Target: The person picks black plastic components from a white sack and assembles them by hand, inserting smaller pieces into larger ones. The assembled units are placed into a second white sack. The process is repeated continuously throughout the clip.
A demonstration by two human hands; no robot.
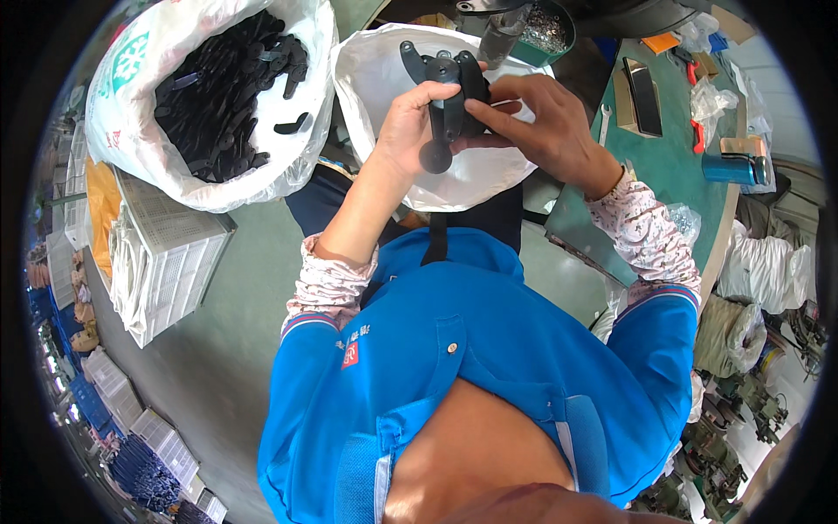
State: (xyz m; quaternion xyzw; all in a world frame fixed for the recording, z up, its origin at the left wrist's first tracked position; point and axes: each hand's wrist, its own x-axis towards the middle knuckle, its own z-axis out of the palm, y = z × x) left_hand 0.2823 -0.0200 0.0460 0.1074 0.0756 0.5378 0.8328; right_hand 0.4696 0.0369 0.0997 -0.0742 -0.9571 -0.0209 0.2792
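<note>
My left hand (408,122) is closed around a black plastic part with several jointed arms (443,72). Its arms spread from a round hub, and one points down to a rounded disc end. The fingers of my right hand (550,122) are bent against the arms on its right side; its fingertips are partly hidden behind the part. Both hands are above a white bag-lined container (371,61). To the left, a large white plastic bag (131,113) stands open with many flat black plastic pieces (218,105) inside, one lying apart on the bag's inner side.
A green bin of small metal pieces (548,31) stands beyond my right hand, near a dark machine. On the green bench (676,166) to the right lie a wrench (604,124), a phone in a cardboard stand (642,96) and a blue cup (731,168). White crates (179,262) stand left.
</note>
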